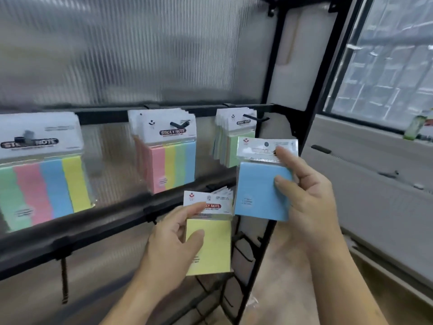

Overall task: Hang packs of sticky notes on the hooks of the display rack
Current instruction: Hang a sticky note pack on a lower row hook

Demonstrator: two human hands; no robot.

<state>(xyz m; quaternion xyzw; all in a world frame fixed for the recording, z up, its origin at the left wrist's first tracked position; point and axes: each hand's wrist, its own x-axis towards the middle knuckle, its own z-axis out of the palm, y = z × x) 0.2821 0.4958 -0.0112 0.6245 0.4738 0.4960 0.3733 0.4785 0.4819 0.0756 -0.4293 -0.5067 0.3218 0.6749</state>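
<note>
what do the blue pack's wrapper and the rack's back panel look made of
Blue pack wrapper: probably clear glossy plastic film; its seal strip under the header glints silver. Back panel: seemingly translucent fluted plastic sheet; fine vertical ribs blur whatever is behind it.

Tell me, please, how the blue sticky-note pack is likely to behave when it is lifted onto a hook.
Probably light: the right hand holds the blue sticky-note pack up with just a finger grip. It looks flat and fairly stiff below, but the thin header card would likely flex. The shiny wrapper may be slippery.
</note>
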